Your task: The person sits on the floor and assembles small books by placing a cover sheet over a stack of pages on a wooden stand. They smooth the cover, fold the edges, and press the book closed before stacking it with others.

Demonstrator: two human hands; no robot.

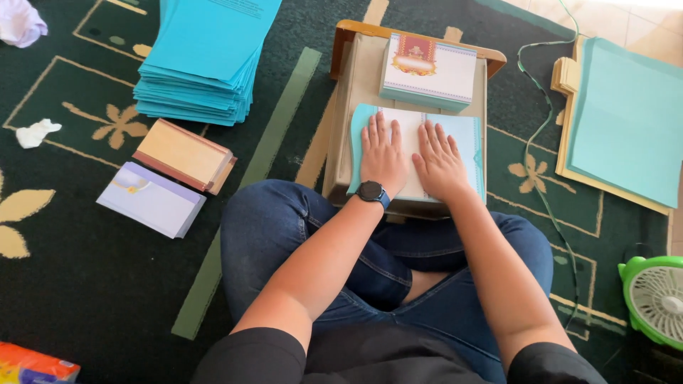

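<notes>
My left hand (383, 155) and my right hand (437, 162) lie flat, fingers spread, side by side on a white card with a light blue border (466, 135). The card rests on a low wooden board (340, 142) in front of my crossed legs. A black watch sits on my left wrist. Just beyond my fingers, at the far end of the board, stands a stack of white cards with a red and gold ornament (429, 70).
A tall pile of blue sheets (206, 60) lies at the upper left, with a brown card stack (183, 155) and a pale card stack (151, 199) below it. Blue sheets on a board (626, 121) lie right. A green fan (654, 299) and cable (541, 135) are at right.
</notes>
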